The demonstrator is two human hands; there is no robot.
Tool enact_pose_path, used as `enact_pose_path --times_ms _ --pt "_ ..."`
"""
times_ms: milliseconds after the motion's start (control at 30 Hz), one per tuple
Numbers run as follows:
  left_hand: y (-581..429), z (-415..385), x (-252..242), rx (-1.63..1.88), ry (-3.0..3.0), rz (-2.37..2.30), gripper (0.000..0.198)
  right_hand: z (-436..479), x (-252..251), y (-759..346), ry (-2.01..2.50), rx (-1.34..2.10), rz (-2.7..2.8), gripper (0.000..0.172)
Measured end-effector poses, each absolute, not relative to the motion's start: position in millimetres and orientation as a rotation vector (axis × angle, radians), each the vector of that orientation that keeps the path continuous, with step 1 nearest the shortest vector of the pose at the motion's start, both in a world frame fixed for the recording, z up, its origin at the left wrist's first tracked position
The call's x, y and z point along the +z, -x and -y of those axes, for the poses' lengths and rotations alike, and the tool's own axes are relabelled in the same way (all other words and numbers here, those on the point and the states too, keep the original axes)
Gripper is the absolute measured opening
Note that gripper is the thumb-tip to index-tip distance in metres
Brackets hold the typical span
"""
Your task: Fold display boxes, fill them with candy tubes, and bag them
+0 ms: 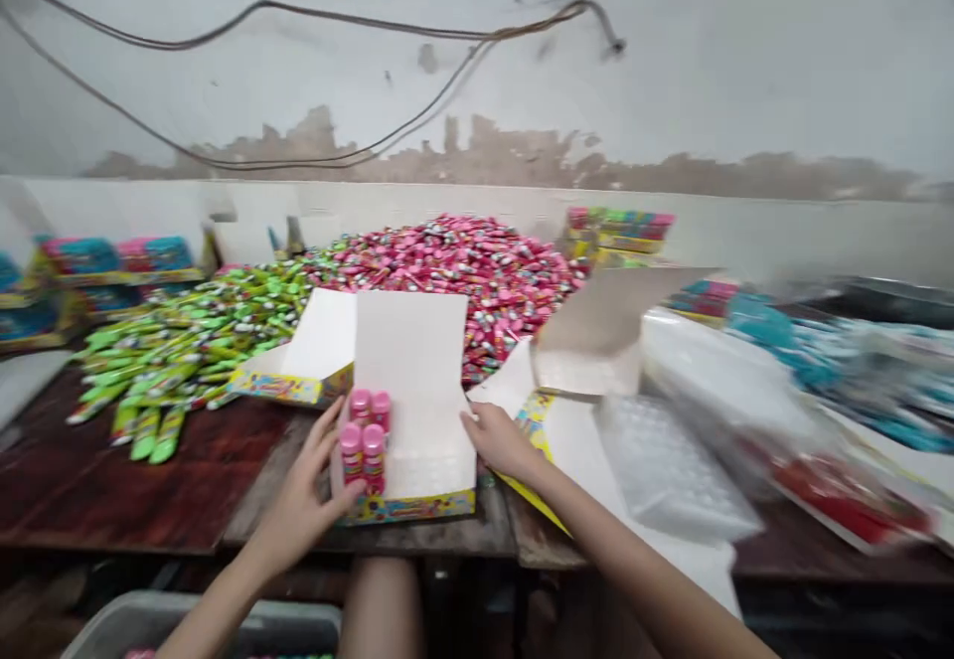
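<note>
An opened cardboard display box [424, 505], white inside with a yellow printed front, stands before me with its lid raised. Several pink-capped small bottles [363, 450] are upright in its left end; the white inside shows bare to their right. My left hand [313, 480] grips the box's left side, its thumb over the front corner by the bottles. At the right side, my right hand [501, 438] pinches the wall near the lid's fold. A second opened box [290, 386] lies behind to the left.
Heaps of pink bottles [454, 271] and green bottles [194, 341] cover the table's back. On the right lie open cartons [588, 341], a clear plastic tray [663, 460] and plastic bags [715, 371]. Packed boxes [119, 271] stand far left. Below is a plastic bin [298, 619].
</note>
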State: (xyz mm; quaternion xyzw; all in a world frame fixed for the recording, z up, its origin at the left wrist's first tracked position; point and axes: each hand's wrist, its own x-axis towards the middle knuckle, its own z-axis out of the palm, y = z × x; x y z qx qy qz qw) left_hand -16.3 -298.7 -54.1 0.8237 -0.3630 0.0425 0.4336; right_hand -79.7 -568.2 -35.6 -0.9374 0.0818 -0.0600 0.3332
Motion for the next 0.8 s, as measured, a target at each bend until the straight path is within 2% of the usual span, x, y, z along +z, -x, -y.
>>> enact_pose_path --times_ms 433,600,733,800 --pt "15 288 -49 -0.137 -2.167 0.947 0.026 553 -51 73 2.576 -0.178 -0.143 0.038" --pt "21 285 -54 -0.141 -2.166 0.932 0.024 577 -40 63 2.558 -0.162 -0.160 0.056" --pt "26 284 -58 -0.106 -2.179 0.949 0.022 604 -35 23 2.918 -0.346 -0.376 0.036" --pt "28 285 -60 -0.084 -2.199 0.943 0.021 608 -39 -1 3.008 -0.297 -0.298 0.030"
